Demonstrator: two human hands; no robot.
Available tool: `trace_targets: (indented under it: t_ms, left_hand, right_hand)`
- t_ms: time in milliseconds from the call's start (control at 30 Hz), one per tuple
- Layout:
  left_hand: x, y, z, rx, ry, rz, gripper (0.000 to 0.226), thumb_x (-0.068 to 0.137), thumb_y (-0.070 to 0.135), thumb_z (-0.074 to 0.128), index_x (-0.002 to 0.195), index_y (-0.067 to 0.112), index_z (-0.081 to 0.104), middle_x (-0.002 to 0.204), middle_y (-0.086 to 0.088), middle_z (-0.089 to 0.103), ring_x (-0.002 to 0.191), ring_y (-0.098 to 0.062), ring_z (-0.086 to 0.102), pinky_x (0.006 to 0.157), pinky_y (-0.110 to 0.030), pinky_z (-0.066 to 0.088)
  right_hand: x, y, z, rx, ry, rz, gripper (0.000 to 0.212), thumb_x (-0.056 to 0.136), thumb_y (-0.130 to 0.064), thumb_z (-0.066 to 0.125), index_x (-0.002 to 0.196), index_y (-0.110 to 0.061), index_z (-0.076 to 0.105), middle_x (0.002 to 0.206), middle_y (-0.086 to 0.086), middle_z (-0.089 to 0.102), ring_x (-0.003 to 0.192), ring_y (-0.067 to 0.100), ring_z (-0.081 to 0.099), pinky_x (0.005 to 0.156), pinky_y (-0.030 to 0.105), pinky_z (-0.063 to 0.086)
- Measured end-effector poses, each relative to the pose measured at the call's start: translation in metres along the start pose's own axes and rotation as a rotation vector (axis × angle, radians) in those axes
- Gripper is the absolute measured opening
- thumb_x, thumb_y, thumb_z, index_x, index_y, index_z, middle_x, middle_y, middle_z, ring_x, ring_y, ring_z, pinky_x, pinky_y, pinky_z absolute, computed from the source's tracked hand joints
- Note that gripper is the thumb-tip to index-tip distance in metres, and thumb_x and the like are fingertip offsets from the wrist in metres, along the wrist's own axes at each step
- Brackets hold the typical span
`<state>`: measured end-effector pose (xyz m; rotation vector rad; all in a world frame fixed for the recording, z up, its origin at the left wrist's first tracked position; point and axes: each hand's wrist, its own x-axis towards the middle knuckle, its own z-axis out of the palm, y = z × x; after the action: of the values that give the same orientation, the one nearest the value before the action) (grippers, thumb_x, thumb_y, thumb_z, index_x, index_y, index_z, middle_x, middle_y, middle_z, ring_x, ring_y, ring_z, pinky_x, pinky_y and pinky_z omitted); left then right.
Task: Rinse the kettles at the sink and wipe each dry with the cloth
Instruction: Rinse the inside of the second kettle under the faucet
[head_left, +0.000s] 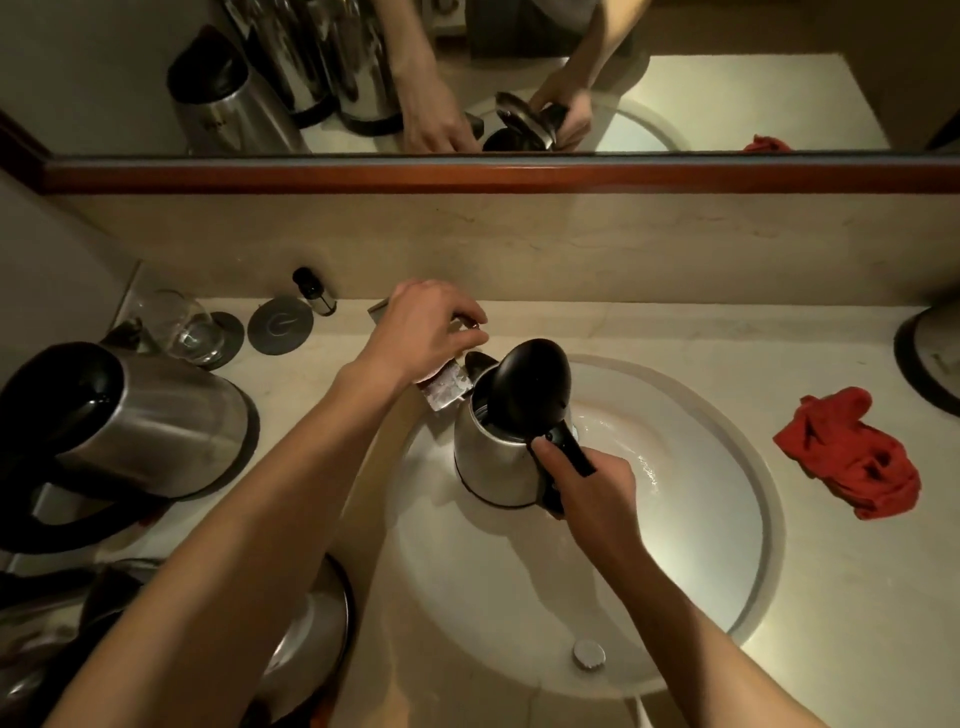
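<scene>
Kettles awaiting their turn (130, 415): steel-bodied, black-lidded, grouped on the counter well to the left of both hands, apart from the basin; presumably kept there so the sink is left free for one at a time.

Drinking glass (189, 327): stood on a dark coaster, beyond and left of the left fingers.

Left hand (426, 332): laid over the tap (447, 387) at the basin's rear edge, fingers curled round its top, apparently so that the flow can be controlled. No running stream can be made out.

Kettle in work (498, 457): held over the sink (769, 525), lid raised, mouth set just below and right of the left fingertips, beside the spout, so that water can be taken in.

Right hand (592, 488): fingers wrapped tight round the black handle, thumb up near the lid button; the kettle's weight is carried here.

Cloth (852, 457): red, crumpled, on the counter well to the right of the right fingers, untouched; wiping is judged not yet begun.

Further kettle (930, 353): partly seen at the right edge.
</scene>
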<state>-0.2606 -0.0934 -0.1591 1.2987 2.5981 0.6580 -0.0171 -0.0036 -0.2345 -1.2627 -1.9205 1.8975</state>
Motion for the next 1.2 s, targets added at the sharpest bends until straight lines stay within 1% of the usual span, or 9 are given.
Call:
trace_targets:
  t_ms: [133, 200, 333, 433, 500, 700, 900, 1000, 1200]
  left_hand:
    - [-0.001, -0.004, -0.002, -0.048, 0.003, 0.050, 0.020, 0.087, 0.030, 0.073, 0.103, 0.018, 0.078, 0.106, 0.003, 0.075, 0.103, -0.018, 0.067, 0.097, -0.043, 0.046]
    - [-0.002, -0.004, 0.000, -0.033, 0.029, 0.069, 0.019, 0.088, 0.030, 0.072, 0.104, 0.020, 0.078, 0.107, 0.004, 0.075, 0.105, -0.017, 0.067, 0.099, -0.043, 0.044]
    - [-0.002, -0.004, 0.002, -0.026, 0.037, 0.045, 0.020, 0.089, 0.030, 0.071, 0.106, 0.021, 0.078, 0.110, 0.004, 0.075, 0.113, -0.018, 0.064, 0.099, -0.036, 0.038]
    - [-0.001, -0.004, 0.003, -0.046, 0.040, 0.024, 0.020, 0.089, 0.030, 0.071, 0.105, 0.022, 0.078, 0.109, 0.003, 0.075, 0.111, -0.019, 0.065, 0.095, -0.031, 0.038]
    - [-0.001, -0.004, 0.004, -0.047, 0.043, 0.012, 0.019, 0.089, 0.030, 0.071, 0.105, 0.022, 0.078, 0.109, 0.003, 0.075, 0.111, -0.019, 0.066, 0.095, -0.032, 0.039]
    - [-0.001, -0.003, 0.006, -0.080, 0.052, -0.047, 0.018, 0.088, 0.034, 0.072, 0.102, 0.025, 0.079, 0.105, 0.005, 0.076, 0.111, -0.020, 0.066, 0.101, -0.043, 0.043]
    - [0.001, -0.003, 0.013, -0.071, 0.079, -0.126, 0.018, 0.086, 0.040, 0.072, 0.101, 0.031, 0.079, 0.104, 0.008, 0.076, 0.113, -0.020, 0.065, 0.100, -0.041, 0.043]
    - [0.002, -0.002, 0.014, -0.037, 0.080, -0.135, 0.020, 0.088, 0.042, 0.070, 0.103, 0.031, 0.078, 0.107, 0.009, 0.075, 0.115, -0.019, 0.064, 0.100, -0.036, 0.040]
    - [0.002, -0.003, 0.019, -0.011, 0.101, -0.194, 0.026, 0.086, 0.051, 0.066, 0.104, 0.036, 0.077, 0.106, 0.010, 0.075, 0.115, -0.021, 0.062, 0.098, -0.036, 0.040]
  right_hand:
    - [-0.006, 0.001, 0.005, 0.039, 0.013, 0.000, 0.053, 0.070, -0.060, 0.071, 0.050, -0.019, 0.045, 0.053, 0.007, 0.043, 0.055, 0.023, 0.042, 0.061, 0.041, 0.038]
    - [-0.011, 0.003, 0.012, 0.060, 0.032, -0.008, 0.048, 0.073, -0.056, 0.070, 0.050, -0.020, 0.048, 0.051, 0.003, 0.045, 0.054, 0.022, 0.044, 0.061, 0.040, 0.040]
    - [-0.013, 0.013, 0.021, 0.106, 0.058, 0.020, 0.052, 0.093, -0.031, 0.072, 0.048, -0.021, 0.046, 0.049, -0.001, 0.041, 0.052, 0.021, 0.039, 0.062, 0.042, 0.041]
    - [-0.015, 0.018, 0.025, 0.068, 0.039, 0.000, 0.051, 0.078, -0.050, 0.069, 0.047, -0.019, 0.043, 0.050, 0.001, 0.040, 0.054, 0.021, 0.038, 0.061, 0.040, 0.035]
    - [-0.016, 0.021, 0.027, 0.060, 0.039, 0.000, 0.051, 0.071, -0.058, 0.067, 0.048, -0.019, 0.043, 0.051, 0.002, 0.039, 0.055, 0.021, 0.038, 0.060, 0.040, 0.033]
    - [-0.018, 0.025, 0.030, 0.066, 0.048, -0.019, 0.060, 0.070, -0.059, 0.066, 0.056, -0.007, 0.040, 0.054, 0.004, 0.037, 0.056, 0.021, 0.036, 0.060, 0.040, 0.033]
    - [-0.017, 0.024, 0.034, 0.048, 0.055, -0.022, 0.075, 0.068, -0.064, 0.065, 0.065, 0.007, 0.041, 0.060, 0.010, 0.036, 0.059, 0.022, 0.035, 0.062, 0.039, 0.033]
    - [-0.019, 0.023, 0.035, 0.026, 0.053, -0.030, 0.074, 0.069, -0.064, 0.065, 0.064, 0.005, 0.037, 0.060, 0.009, 0.033, 0.060, 0.022, 0.033, 0.062, 0.039, 0.031]
    - [-0.019, 0.020, 0.034, 0.012, 0.027, -0.027, 0.069, 0.071, -0.062, 0.066, 0.063, -0.001, 0.033, 0.061, 0.009, 0.031, 0.062, 0.022, 0.030, 0.063, 0.041, 0.029]
